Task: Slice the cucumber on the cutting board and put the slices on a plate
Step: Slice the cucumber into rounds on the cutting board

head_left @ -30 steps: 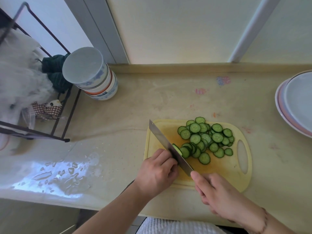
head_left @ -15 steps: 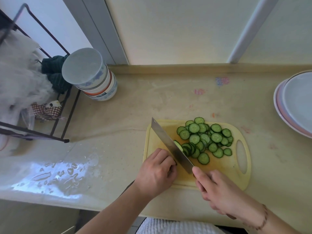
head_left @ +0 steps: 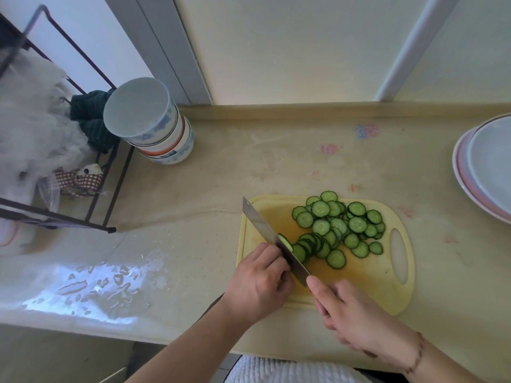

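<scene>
Both hands work at the near edge of a pale yellow plastic cutting board (head_left: 387, 294) lying on the beige worktop (head_left: 249, 167). The right hand (head_left: 356, 319) is wrapped around the handle of a steel-bladed kitchen knife (head_left: 269, 236), its forefinger stretched along the heel of the blade; the handle itself is hidden inside the grip. The blade runs diagonally away across the left part of the board, its tip near the far left corner. The left hand (head_left: 257, 283), fingers curled with the knuckles against the left face of the blade, holds down what remains of the cucumber; that remnant is hidden under the hand. One freshly cut slice (head_left: 285, 241) leans against the right face of the blade. Just beside it, a fanned row of green round cucumber slices (head_left: 331, 225) spreads into a loose overlapping heap covering the middle and far part of the board, stopping short of the oval handle hole.

Well apart, at the right edge of the worktop, sits a stack of pale plates (head_left: 486, 164). At the far left stands a stack of upturned white patterned bowls (head_left: 154, 128), next to a dark wire rack (head_left: 91, 189).
</scene>
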A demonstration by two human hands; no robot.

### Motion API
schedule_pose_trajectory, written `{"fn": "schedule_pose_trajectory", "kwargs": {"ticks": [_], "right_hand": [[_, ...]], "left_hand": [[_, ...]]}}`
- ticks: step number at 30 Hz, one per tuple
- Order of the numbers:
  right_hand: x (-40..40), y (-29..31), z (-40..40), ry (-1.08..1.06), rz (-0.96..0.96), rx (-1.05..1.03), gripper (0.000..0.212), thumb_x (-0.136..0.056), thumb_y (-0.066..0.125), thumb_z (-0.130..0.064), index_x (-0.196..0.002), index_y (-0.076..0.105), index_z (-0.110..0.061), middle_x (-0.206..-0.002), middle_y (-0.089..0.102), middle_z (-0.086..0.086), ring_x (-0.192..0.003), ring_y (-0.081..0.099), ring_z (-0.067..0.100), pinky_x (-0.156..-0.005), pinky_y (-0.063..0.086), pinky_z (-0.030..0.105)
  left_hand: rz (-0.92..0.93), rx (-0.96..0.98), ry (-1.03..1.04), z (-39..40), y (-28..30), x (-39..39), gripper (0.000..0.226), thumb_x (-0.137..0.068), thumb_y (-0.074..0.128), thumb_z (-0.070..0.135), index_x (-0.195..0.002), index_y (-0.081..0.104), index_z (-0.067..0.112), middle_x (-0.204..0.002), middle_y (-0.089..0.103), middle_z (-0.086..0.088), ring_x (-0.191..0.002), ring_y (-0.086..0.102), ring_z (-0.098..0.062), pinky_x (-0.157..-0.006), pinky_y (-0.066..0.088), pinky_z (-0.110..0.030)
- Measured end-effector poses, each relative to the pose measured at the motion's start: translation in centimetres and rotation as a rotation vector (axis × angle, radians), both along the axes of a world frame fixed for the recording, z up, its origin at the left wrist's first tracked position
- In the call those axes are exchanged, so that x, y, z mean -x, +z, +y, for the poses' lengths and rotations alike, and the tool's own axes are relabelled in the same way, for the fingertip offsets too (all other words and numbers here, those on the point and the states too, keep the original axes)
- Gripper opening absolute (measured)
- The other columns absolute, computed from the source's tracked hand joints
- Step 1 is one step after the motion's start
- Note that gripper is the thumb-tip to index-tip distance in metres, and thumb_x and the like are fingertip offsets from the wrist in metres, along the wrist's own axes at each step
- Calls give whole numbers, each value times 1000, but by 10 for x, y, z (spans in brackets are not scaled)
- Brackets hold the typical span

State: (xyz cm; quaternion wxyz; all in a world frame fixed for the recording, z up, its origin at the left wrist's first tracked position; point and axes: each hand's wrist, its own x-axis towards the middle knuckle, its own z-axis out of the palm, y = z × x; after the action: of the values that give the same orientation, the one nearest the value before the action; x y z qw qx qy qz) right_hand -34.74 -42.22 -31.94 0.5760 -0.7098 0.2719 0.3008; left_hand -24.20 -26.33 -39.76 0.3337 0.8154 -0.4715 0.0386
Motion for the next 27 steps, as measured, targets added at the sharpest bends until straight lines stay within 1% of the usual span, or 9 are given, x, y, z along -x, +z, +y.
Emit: {"fn": "schedule_pose_trajectory", "kwargs": {"ticks": [4, 10, 15, 16, 18, 20, 23, 25, 27], "right_hand": [[-4, -13, -3, -26, 39, -33, 58, -84, 35, -74, -69, 42, -18, -50, 30, -5, -38, 22, 13, -40, 19, 22], [-2, -6, -18, -48, 33, -14, 57, -87, 36, -72, -66, 40, -18, -51, 30, -3, -39, 21, 15, -42, 18, 25], [0, 22, -20, 6, -107, 6, 55, -84, 40, -66, -66, 39, -14, -50, 29, -4, -38, 23, 11, -37, 21, 20], [1, 27, -22, 16, -159, 65, 57, -83, 40, -68, -65, 40, -14, -50, 30, -6, -40, 25, 10, -39, 23, 20], [4, 34, -27, 55, -242, 280, 60, -81, 37, -73, -63, 42, -15, -50, 35, -7, -42, 31, 8, -43, 27, 19], [7, 40, -32, 144, -243, 525, 57, -80, 29, -74, -65, 45, -22, -51, 43, -8, -42, 40, 8, -43, 32, 19], [14, 40, -40, 340, -213, 844, 51, -83, 16, -76, -74, 41, -33, -61, 50, -9, -51, 48, 3, -43, 33, 21], [22, 32, -45, 405, -212, 935, 54, -84, 13, -77, -84, 44, -33, -67, 52, -11, -54, 49, 1, -44, 33, 20], [29, 24, -50, 417, -221, 978, 57, -84, 13, -79, -90, 46, -32, -72, 55, -10, -57, 52, 2, -46, 39, 19]], "left_hand": [[-21, 4, 8, 0, -1, 1, 12, -79, 68, 0, -70, 62, 5, -77, 57, -6, -69, 53, -24, -59, 47, -31], [-107, -34, 34, 3, 1, -2, 12, -83, 66, 7, -72, 63, 11, -80, 61, -2, -72, 56, -25, -58, 47, -35], [-146, -107, -6, 5, 3, -1, 7, -83, 67, 14, -77, 64, 13, -88, 64, 0, -77, 58, -26, -60, 47, -36], [-152, -138, -20, 5, 3, -1, 6, -84, 66, 15, -79, 64, 13, -90, 63, -1, -78, 58, -26, -61, 48, -36], [-161, -185, -39, 6, 3, -2, 5, -86, 65, 18, -84, 64, 13, -95, 63, -1, -82, 59, -27, -64, 50, -37], [-164, -209, -54, 9, 4, -1, 6, -87, 64, 20, -88, 65, 15, -99, 63, 0, -85, 60, -27, -66, 52, -37], [-169, -193, -60, 12, 4, 0, 5, -90, 63, 23, -91, 65, 19, -104, 63, 3, -90, 60, -25, -69, 51, -36], [-168, -151, -43, 12, 3, 1, 5, -91, 63, 24, -93, 64, 19, -106, 60, 4, -91, 61, -26, -70, 50, -36], [-161, -82, -18, 11, 3, 4, 11, -90, 66, 25, -99, 62, 19, -109, 59, 4, -94, 61, -27, -77, 51, -35]]}}
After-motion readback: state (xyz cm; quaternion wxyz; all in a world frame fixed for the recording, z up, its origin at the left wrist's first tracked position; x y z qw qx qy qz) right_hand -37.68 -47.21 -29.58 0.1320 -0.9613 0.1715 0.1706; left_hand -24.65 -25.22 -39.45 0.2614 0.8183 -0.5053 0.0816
